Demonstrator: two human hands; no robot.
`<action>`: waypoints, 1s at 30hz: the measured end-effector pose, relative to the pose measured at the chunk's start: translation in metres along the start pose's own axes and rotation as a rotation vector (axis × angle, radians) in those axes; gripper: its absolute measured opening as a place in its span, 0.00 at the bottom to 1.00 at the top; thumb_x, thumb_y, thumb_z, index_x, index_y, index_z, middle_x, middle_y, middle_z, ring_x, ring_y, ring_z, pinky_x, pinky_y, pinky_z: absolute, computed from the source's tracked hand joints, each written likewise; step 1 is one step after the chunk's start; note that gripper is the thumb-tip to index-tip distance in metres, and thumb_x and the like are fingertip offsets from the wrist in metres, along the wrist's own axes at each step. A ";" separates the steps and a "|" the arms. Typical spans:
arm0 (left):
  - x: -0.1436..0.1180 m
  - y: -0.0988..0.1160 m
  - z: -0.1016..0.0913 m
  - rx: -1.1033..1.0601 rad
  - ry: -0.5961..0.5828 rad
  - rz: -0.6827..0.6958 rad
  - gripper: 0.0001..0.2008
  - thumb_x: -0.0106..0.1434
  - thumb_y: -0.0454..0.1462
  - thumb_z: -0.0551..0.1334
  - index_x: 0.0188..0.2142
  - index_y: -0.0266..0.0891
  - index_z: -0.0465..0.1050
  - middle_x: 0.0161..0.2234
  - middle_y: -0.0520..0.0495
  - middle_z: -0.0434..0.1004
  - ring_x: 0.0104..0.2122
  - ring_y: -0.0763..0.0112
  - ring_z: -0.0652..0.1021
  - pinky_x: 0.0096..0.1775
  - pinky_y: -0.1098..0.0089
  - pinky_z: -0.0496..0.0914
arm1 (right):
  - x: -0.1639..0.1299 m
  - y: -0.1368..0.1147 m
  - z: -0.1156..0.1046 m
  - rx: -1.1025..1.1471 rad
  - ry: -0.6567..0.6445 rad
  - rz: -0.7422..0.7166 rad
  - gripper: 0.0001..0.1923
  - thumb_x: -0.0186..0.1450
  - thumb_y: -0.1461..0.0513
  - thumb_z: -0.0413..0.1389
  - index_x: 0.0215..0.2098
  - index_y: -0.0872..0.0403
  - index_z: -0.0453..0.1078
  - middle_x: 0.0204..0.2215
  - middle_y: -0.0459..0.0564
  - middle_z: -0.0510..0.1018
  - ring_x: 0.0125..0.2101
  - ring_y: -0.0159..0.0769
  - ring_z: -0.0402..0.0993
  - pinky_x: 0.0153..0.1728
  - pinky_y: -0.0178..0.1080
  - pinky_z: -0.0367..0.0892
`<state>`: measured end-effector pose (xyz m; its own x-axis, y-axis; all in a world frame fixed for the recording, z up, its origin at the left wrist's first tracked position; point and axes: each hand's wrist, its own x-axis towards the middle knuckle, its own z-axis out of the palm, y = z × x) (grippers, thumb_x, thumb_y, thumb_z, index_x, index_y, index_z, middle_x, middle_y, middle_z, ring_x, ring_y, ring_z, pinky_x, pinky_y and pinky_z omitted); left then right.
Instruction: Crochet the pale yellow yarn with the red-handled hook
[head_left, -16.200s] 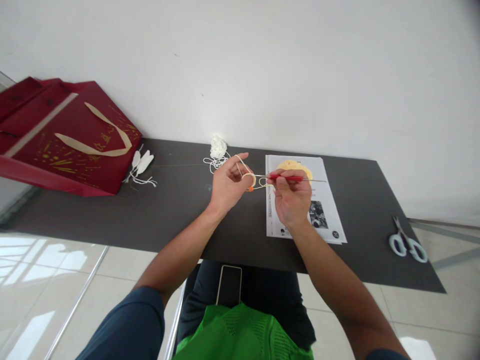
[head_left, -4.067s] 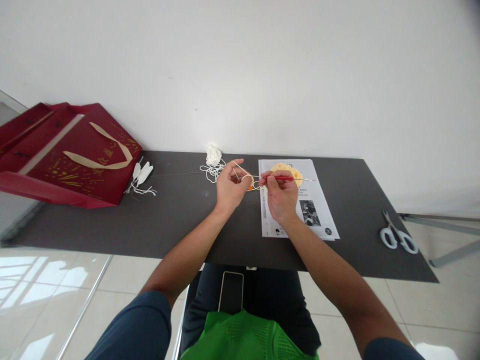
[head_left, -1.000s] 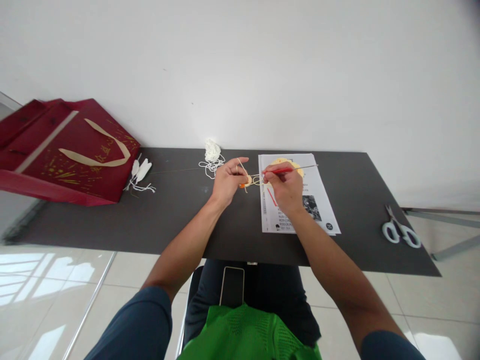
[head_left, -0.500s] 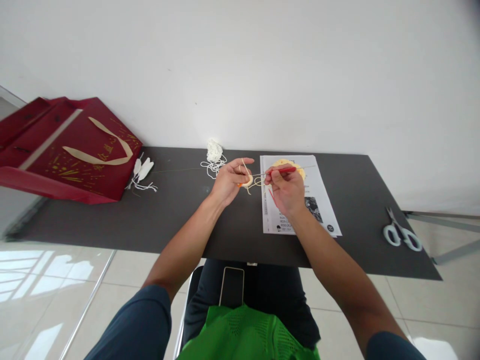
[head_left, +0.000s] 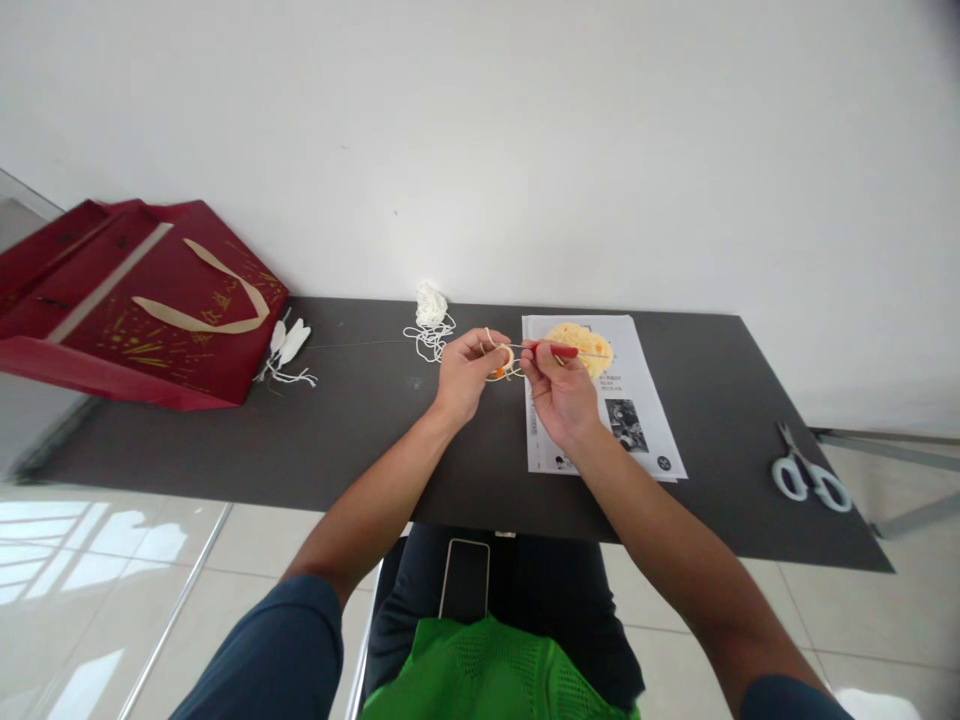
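My left hand (head_left: 466,374) pinches a small cream-and-orange crochet piece (head_left: 507,360), with a strand of cream yarn looped over its fingers. In my right hand (head_left: 561,392) is a crochet hook with a red handle (head_left: 564,350), its shaft pointing left toward the piece. The hook's tip is too small to make out. Beneath and beyond my right hand, a round yellow crocheted piece (head_left: 588,342) lies on printed sheets (head_left: 651,430). A white yarn ball (head_left: 431,304) with loose strands sits behind my left hand.
On the dark table (head_left: 345,440), a red gift bag (head_left: 187,350) leans at the left, beside white pieces with strings (head_left: 291,342). Scissors (head_left: 808,470) lie near the right end. A phone (head_left: 465,578) rests on the lap, and a white wall stands behind.
My right hand has moved slightly down and left, bringing the hook nearer the crochet piece and uncovering more of the yellow round. My left hand has shifted a little right and down.
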<state>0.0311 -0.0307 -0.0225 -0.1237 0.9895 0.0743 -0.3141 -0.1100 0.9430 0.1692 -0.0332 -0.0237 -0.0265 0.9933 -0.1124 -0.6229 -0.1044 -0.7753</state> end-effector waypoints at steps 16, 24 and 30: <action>0.001 0.008 -0.001 0.044 -0.052 0.028 0.35 0.52 0.33 0.72 0.61 0.41 0.71 0.30 0.54 0.79 0.25 0.77 0.74 0.31 0.72 0.68 | -0.005 0.005 0.001 -0.287 0.019 -0.294 0.09 0.58 0.56 0.70 0.35 0.49 0.79 0.29 0.42 0.80 0.25 0.27 0.72 0.31 0.35 0.74; 0.003 0.005 -0.001 -0.097 -0.034 -0.052 0.34 0.52 0.35 0.74 0.59 0.43 0.73 0.30 0.54 0.82 0.30 0.75 0.79 0.36 0.71 0.70 | -0.015 0.001 -0.006 -0.739 -0.022 -0.717 0.05 0.63 0.59 0.66 0.38 0.43 0.82 0.36 0.47 0.84 0.39 0.40 0.80 0.47 0.48 0.77; 0.005 0.007 -0.001 -0.291 0.022 -0.222 0.28 0.49 0.33 0.76 0.51 0.37 0.77 0.32 0.49 0.84 0.30 0.76 0.79 0.40 0.70 0.71 | -0.017 0.007 -0.012 -0.832 -0.121 -0.800 0.12 0.65 0.60 0.64 0.43 0.36 0.82 0.42 0.46 0.86 0.42 0.42 0.80 0.49 0.51 0.77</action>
<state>0.0274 -0.0271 -0.0156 -0.0422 0.9904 -0.1317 -0.5903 0.0816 0.8031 0.1747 -0.0517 -0.0349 0.0404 0.7836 0.6199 0.2098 0.5999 -0.7720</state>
